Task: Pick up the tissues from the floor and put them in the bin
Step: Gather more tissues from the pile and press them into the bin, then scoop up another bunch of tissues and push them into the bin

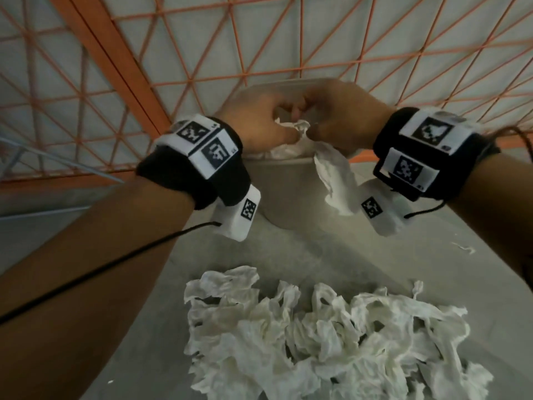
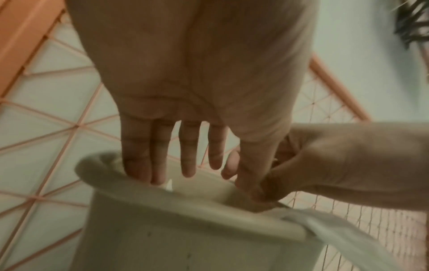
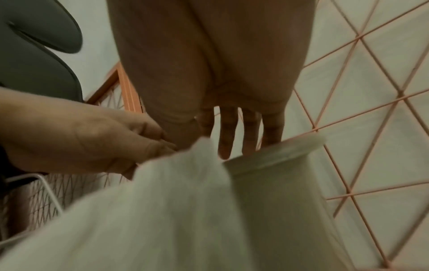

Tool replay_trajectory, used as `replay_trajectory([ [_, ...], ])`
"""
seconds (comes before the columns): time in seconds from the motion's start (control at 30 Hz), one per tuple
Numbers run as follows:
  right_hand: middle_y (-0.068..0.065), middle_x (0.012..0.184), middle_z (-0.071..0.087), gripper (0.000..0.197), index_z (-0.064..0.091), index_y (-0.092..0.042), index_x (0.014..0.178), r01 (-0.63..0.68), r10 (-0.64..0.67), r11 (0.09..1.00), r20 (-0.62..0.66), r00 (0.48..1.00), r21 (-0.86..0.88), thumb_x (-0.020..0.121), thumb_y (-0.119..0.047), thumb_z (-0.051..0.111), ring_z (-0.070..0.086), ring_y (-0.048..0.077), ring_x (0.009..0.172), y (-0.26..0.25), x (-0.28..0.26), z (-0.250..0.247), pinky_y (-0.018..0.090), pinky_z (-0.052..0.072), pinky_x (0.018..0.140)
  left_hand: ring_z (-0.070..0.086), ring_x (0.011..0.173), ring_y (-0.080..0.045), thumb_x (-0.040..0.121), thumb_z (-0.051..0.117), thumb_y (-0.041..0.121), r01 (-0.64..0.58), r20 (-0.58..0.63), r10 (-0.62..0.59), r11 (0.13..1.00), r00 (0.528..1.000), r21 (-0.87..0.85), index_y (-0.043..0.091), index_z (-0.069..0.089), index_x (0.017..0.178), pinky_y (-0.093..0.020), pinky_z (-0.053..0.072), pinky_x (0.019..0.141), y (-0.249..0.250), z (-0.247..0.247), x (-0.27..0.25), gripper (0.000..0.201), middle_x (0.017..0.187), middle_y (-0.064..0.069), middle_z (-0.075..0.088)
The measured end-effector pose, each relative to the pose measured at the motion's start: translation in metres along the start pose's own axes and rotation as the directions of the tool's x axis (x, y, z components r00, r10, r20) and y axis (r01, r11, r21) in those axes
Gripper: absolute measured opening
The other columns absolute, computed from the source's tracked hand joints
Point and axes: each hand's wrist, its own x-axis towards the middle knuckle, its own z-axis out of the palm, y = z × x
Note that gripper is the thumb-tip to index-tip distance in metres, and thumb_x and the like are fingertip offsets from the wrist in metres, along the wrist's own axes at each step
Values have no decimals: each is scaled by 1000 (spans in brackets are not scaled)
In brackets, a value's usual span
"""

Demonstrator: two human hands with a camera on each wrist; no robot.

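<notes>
Both hands over pale plastic bin (image 1: 291, 192). Left hand (image 1: 253, 122) and right hand (image 1: 343, 122) pinch one crumpled white tissue (image 1: 334, 174), trailing over the bin's near rim. Tissue heap (image 1: 317, 336) on grey floor (image 1: 144, 356).

Both hands crowded the mouth of the bin (image 1: 291, 174), the left hand (image 1: 253, 122) and right hand (image 1: 343, 122) touching above it. A tissue (image 1: 334, 180) hung from them over the near rim, covering part of the opening. Orange wire mesh (image 1: 288, 39) stood just beyond the fingers. Below the wrists lay bare floor (image 1: 302, 249), then a pile of tissues (image 1: 317, 336).
</notes>
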Motion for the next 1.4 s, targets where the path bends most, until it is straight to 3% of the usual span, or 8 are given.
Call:
replay_trajectory([
  [0.13, -3, 109, 51, 30, 63, -22, 113, 6, 11, 997, -203, 979, 83, 84, -18, 58, 48, 12, 97, 13, -32, -4, 19, 35, 77, 63, 99, -7, 83, 63, 41, -179, -345, 101, 963, 933, -200, 29, 63, 116, -34, 53, 92, -6, 4, -38, 35, 105, 12, 66],
  [0.37, -13, 103, 64, 26, 64, -24, 106, -76, 281, 862, -347, 895, 502, 84, -20, 51, 61, 9, 90, 50, -60, 10, 37, 54, 85, 54, 111, -21, 85, 58, 50, -379, -112, 401, 908, 909, 181, 40, 57, 124, -44, 50, 88, 11, 58, -57, 41, 125, 10, 58],
  [0.5, -5, 95, 61, 16, 60, -26, 102, -153, 417, 736, -264, 870, 659, 88, -21, 51, 59, 16, 85, 72, -90, 31, 41, 52, 78, 63, 82, -5, 84, 62, 30, -351, -298, 297, 925, 907, -147, 25, 75, 92, -29, 53, 81, 17, 45, -35, 16, 93, 7, 74],
  [0.7, 9, 129, 55, 33, 60, -24, 120, -506, 464, 850, 247, 851, 146, 91, -38, 55, 57, 26, 110, 105, -169, 103, 33, 44, 94, 68, 92, -15, 85, 56, 34, -176, -475, 113, 980, 872, -90, 23, 73, 98, -32, 53, 88, 22, 17, -6, 24, 101, 4, 74],
  [0.9, -1, 149, 34, 84, 41, -39, 137, -576, 496, 817, 525, 691, -15, 65, -79, 55, 35, 27, 137, 96, -237, 151, 47, 33, 113, 57, 105, -34, 96, 40, 54, 64, 10, -68, 972, 998, 226, 7, 64, 117, -37, 42, 88, 25, 28, 7, 56, 120, -18, 62],
  [1.2, 6, 136, 47, 65, 50, -28, 132, -462, 483, 873, 430, 763, -160, 76, -59, 63, 41, 34, 127, 78, -247, 171, 45, 42, 102, 63, 93, -17, 94, 47, 26, -220, -630, 126, 973, 766, -73, 14, 68, 98, -31, 48, 87, -17, 39, -113, 25, 98, -5, 70],
  [1.33, 12, 124, 59, 48, 59, -20, 119, -446, 455, 886, 425, 783, -127, 79, -44, 67, 53, 34, 115, 71, -235, 176, 37, 44, 91, 51, 126, -24, 88, 60, 38, 312, -150, -329, 941, 932, -130, 25, 61, 120, -37, 37, 110, -81, 111, -166, 35, 132, -10, 57],
  [1.4, 14, 117, 64, 42, 61, -16, 112, -469, 466, 877, 427, 775, -106, 77, -38, 69, 58, 33, 109, 67, -229, 179, 33, 43, 82, 34, 141, -29, 80, 62, 59, 554, 189, -541, 832, 819, -19, 35, 40, 140, -43, 27, 117, -107, 146, -183, 69, 153, -12, 31],
])
